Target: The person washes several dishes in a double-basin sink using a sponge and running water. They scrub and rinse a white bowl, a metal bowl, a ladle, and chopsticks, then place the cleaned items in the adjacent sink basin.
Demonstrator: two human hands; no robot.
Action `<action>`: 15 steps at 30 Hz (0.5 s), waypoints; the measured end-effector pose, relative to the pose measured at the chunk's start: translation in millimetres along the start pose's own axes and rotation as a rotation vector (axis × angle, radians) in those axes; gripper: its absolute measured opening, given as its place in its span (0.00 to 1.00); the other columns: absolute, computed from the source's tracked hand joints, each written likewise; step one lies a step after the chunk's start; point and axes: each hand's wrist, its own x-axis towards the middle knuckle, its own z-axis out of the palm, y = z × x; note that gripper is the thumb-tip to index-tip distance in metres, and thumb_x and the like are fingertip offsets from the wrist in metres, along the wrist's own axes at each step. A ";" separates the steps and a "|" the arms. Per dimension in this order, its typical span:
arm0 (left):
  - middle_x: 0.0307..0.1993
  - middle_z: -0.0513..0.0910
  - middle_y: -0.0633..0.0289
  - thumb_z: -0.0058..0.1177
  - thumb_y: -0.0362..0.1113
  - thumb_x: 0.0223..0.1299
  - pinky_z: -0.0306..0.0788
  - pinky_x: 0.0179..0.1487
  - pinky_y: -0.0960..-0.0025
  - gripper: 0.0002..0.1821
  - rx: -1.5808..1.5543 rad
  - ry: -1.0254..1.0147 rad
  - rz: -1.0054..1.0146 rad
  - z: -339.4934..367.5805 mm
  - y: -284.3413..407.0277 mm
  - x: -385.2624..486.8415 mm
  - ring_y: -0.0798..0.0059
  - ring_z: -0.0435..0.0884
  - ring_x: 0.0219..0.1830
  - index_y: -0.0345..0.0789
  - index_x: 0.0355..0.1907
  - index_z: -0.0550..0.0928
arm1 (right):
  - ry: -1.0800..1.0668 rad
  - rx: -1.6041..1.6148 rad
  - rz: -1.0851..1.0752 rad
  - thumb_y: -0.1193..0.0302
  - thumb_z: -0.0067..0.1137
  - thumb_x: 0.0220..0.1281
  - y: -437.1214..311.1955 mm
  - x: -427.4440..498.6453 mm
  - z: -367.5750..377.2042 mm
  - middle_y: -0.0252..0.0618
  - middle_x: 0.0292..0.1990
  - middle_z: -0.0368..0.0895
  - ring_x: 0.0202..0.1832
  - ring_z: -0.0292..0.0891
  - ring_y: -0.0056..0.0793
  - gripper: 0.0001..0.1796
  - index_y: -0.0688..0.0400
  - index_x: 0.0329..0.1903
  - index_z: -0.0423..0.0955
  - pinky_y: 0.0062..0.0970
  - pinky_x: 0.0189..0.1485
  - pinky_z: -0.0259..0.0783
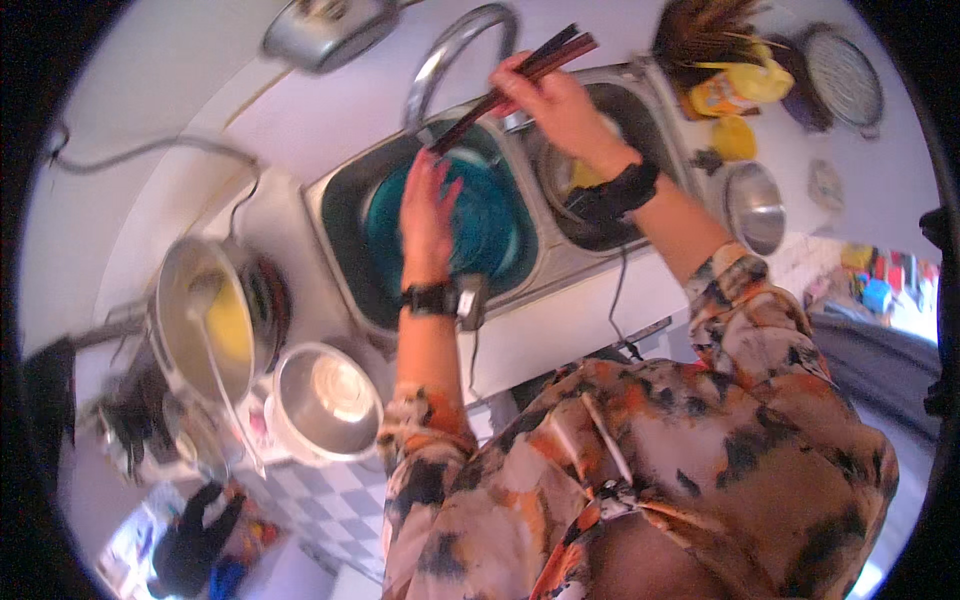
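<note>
A bundle of dark chopsticks (559, 58) slants over the double sink, and my right hand (559, 112) is closed around its upper part. At the lower ends of the chopsticks are the fingertips of my left hand (429, 210); blur hides whether they grip them. Beneath my left hand a teal basin (487, 217) sits in the left sink bowl (345, 247). The curved metal faucet (442, 60) arches behind the chopsticks. Under my right forearm, the right sink bowl (645, 112) holds a round vessel with something yellow (589, 176) in it.
Left of the sink stand a large pot (169, 330) with a ladle (225, 390) in yellow contents and a steel bowl (300, 405). To the right are a steel bowl (757, 210), a yellow bottle (739, 86) and a round tray (844, 75). A metal pan (330, 37) lies behind.
</note>
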 end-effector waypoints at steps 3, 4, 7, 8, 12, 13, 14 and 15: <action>0.61 0.67 0.63 0.45 0.40 0.64 0.61 0.60 0.59 0.23 0.158 0.198 -0.010 -18.0 -12.8 -2.9 0.70 0.62 0.62 0.41 0.62 0.67 | -0.308 -0.434 0.203 0.53 0.43 0.66 -1.4 -5.9 -19.0 0.44 0.28 0.80 0.32 0.79 0.37 0.22 0.62 0.37 0.72 0.35 0.39 0.72; 0.61 0.66 0.64 0.46 0.40 0.64 0.60 0.60 0.58 0.23 0.189 0.232 -0.012 -31.3 -18.7 -4.4 0.70 0.62 0.62 0.41 0.62 0.67 | -0.352 -0.529 -0.051 0.53 0.44 0.65 -5.5 -11.6 -23.0 0.47 0.27 0.79 0.32 0.77 0.42 0.22 0.62 0.37 0.72 0.36 0.38 0.71; 0.62 0.65 0.65 0.46 0.40 0.64 0.59 0.59 0.56 0.24 0.200 0.341 0.010 -52.1 -10.6 -25.6 0.70 0.61 0.63 0.42 0.62 0.66 | -0.231 -0.466 0.072 0.59 0.46 0.66 -35.4 2.0 -63.2 0.40 0.23 0.76 0.26 0.76 0.32 0.16 0.61 0.38 0.70 0.32 0.32 0.71; 0.62 0.65 0.64 0.46 0.41 0.64 0.59 0.60 0.56 0.24 0.186 0.313 -0.008 -48.5 -10.1 -27.7 0.70 0.61 0.63 0.42 0.62 0.66 | -0.051 -0.545 0.104 0.58 0.46 0.66 -46.0 7.0 -102.6 0.40 0.22 0.76 0.25 0.77 0.31 0.17 0.61 0.39 0.71 0.30 0.31 0.72; 0.63 0.66 0.62 0.44 0.42 0.65 0.57 0.63 0.56 0.23 0.208 0.309 0.018 -69.9 -11.3 -58.1 0.67 0.59 0.66 0.38 0.61 0.67 | 0.426 -1.116 -0.117 0.57 0.46 0.64 -44.9 46.9 -257.2 0.50 0.27 0.79 0.29 0.78 0.43 0.19 0.61 0.40 0.72 0.39 0.33 0.71; 0.62 0.66 0.62 0.44 0.42 0.66 0.57 0.63 0.56 0.23 0.206 0.308 0.014 -73.9 -13.9 -65.4 0.66 0.60 0.65 0.37 0.61 0.67 | 0.558 -1.192 -0.209 0.57 0.49 0.63 -35.2 54.7 -290.2 0.54 0.25 0.77 0.29 0.77 0.46 0.19 0.63 0.37 0.70 0.42 0.33 0.70; 0.62 0.66 0.61 0.44 0.42 0.66 0.57 0.63 0.57 0.23 0.205 0.320 0.016 -79.3 -13.9 -74.4 0.66 0.61 0.65 0.37 0.61 0.67 | 0.602 -1.051 -0.115 0.59 0.49 0.63 -41.0 62.2 -296.5 0.53 0.24 0.77 0.28 0.76 0.46 0.18 0.64 0.34 0.71 0.41 0.31 0.70; 0.61 0.67 0.61 0.44 0.42 0.66 0.57 0.63 0.57 0.23 0.201 0.332 0.017 -83.0 -15.8 -81.5 0.66 0.61 0.65 0.36 0.61 0.67 | 0.640 -0.910 -0.023 0.61 0.48 0.64 -46.6 69.9 -302.3 0.52 0.22 0.76 0.27 0.76 0.47 0.18 0.66 0.32 0.71 0.40 0.29 0.70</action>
